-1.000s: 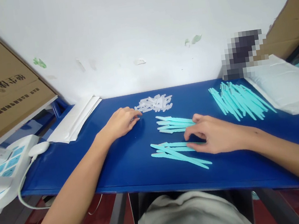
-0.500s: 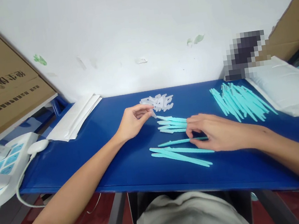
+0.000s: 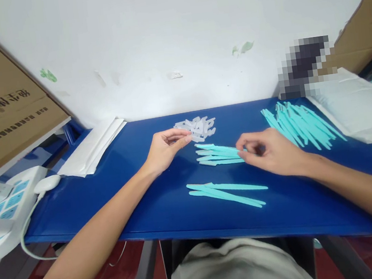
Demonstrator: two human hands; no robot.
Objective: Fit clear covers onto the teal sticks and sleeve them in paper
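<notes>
My left hand [image 3: 168, 150] is closed in a pinch at the near edge of a pile of translucent plastic blade caps [image 3: 201, 126]. A small clear cap [image 3: 198, 139] shows at its fingertips. My right hand [image 3: 268, 151] pinches the handle end of a turquoise eyebrow razor [image 3: 223, 147] in a row of several razors; its fingers hide that end. These razors lie side by side, with their blade ends to the left. Closer to me, a few loose eyebrow razors [image 3: 231, 195] lie crossed on the blue table.
A larger heap of turquoise razors [image 3: 302, 126] lies at the right, beside a white padded packet [image 3: 356, 108]. White paper sheets [image 3: 93, 147] and a power strip [image 3: 12, 203] with a cable are at the left. A cardboard box [image 3: 3, 81] stands behind them; a white wall [image 3: 172, 36] closes the back.
The single razor that lay under my right hand is gone from that spot. My right hand has moved away from me to the razor row. My left hand has barely moved.
</notes>
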